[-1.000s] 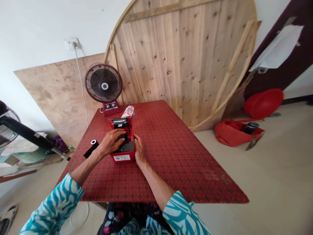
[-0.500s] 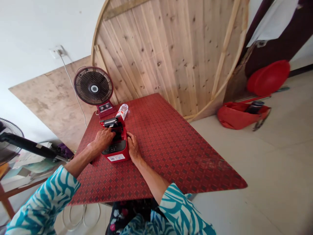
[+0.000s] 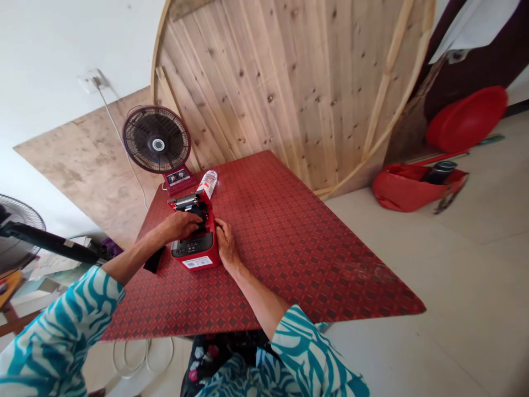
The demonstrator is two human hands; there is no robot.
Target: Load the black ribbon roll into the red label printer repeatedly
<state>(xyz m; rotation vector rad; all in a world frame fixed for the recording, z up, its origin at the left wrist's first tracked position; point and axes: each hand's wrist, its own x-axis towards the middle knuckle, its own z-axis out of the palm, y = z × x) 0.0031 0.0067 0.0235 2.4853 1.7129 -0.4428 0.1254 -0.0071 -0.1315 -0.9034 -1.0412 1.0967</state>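
Note:
A red and black label printer (image 3: 197, 261) stands on the red patterned table (image 3: 297, 242), its lid raised at the back and a white sticker on its front. My left hand (image 3: 180, 225) reaches over the left side into the open compartment. Its fingers are curled at a black part (image 3: 199, 212) near the raised lid; they hide what they grip, if anything. Against the printer's right wall, my right hand (image 3: 226, 242) is pressed with bent fingers, steadying the body. A flat black piece (image 3: 154, 260) lies left of the printer, partly under my left forearm.
Behind the printer are a clear plastic bottle (image 3: 208, 183) lying down and a dark red fan (image 3: 157, 144). A big round wooden panel (image 3: 281, 82) leans on the wall. On the floor at right sit a red bag (image 3: 397, 190) and a red basin (image 3: 467, 121).
My left hand has moved rightward inside the compartment, toward the raised lid. More of the black piece left of the printer shows now. My right hand keeps its place on the printer.

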